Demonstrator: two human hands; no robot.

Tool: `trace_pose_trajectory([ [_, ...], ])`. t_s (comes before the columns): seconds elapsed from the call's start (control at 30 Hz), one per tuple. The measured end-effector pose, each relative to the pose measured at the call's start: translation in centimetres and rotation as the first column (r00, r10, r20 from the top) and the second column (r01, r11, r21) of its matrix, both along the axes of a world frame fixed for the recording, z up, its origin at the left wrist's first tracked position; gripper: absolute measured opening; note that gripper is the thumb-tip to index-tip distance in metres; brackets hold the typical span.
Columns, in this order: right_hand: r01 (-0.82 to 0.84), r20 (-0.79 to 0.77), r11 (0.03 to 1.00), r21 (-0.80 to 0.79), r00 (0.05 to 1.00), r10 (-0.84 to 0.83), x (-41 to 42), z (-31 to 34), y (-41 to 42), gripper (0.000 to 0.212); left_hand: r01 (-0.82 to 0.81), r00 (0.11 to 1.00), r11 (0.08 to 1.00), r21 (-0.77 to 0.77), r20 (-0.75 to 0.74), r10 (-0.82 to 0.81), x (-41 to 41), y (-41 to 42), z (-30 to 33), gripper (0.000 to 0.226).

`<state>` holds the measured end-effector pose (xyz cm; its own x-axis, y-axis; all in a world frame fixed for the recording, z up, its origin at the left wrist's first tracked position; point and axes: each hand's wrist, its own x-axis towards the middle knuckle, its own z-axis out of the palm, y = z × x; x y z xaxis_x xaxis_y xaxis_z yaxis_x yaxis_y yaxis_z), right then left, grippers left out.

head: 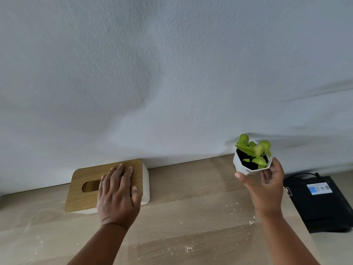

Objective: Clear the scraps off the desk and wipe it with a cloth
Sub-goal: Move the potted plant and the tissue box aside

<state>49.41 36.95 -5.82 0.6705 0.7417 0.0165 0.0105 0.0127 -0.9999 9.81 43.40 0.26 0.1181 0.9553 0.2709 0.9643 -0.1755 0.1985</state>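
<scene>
Crumb-strewn wood desk [191, 217] against white wall [172, 64]; left hand [117, 196] flat (tissue box [84, 190]), right grip [267, 186] clamps plant pot [246, 165].

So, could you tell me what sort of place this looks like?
Probably a home or office desk set against a plain wall: a wooden desktop carries a tissue box with a wooden lid, a small potted plant is in the right hand, and a black electronic device lies at the right.
</scene>
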Motion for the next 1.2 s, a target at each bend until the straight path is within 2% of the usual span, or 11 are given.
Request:
trace_pose_trajectory([
  [0.13,-0.001,-0.071,1.000,-0.011,0.997,0.000,-1.8,1.3,-2.5,0.110,0.000,1.000,0.997,-0.077,-0.004,0.000,0.1,-0.2,0.8,0.062],
  [0.3,-0.041,-0.123,0.994,-0.102,0.992,0.028,-5.2,2.9,-6.3,0.120,0.025,1.000,0.973,-0.228,-0.003,-0.026,-0.3,-0.4,2.0,0.069],
  [0.43,-0.117,-0.123,0.986,-0.121,0.987,0.102,-8.8,3.6,-9.2,0.122,0.076,0.997,0.928,-0.365,0.041,-0.066,-1.2,0.2,3.0,0.064],
  [0.53,-0.141,-0.158,0.985,-0.097,0.980,0.124,-11.8,4.3,-10.4,0.115,0.115,0.993,0.882,-0.457,0.063,-0.097,-1.8,0.8,4.1,0.069],
  [0.67,-0.205,-0.126,0.972,-0.110,0.973,0.191,-16.0,4.6,-11.3,0.109,0.186,0.982,0.816,-0.548,0.070,-0.177,-2.8,1.2,5.1,0.073],
  [0.8,-0.301,-0.059,0.944,-0.137,0.953,0.296,-20.0,4.8,-10.7,0.108,0.212,0.973,0.829,-0.518,0.187,-0.132,-5.2,0.5,5.3,0.077],
  [1.0,-0.434,-0.047,0.876,-0.212,0.900,0.434,-25.3,6.1,-8.3,0.120,0.075,0.965,0.930,-0.361,0.260,0.023,-12.3,-1.6,3.6,0.091],
  [1.2,-0.462,0.013,0.851,-0.249,0.877,0.480,-28.7,7.5,-4.3,0.136,0.023,0.846,0.913,-0.407,0.494,0.199,-17.1,-1.6,1.6,0.110],
])
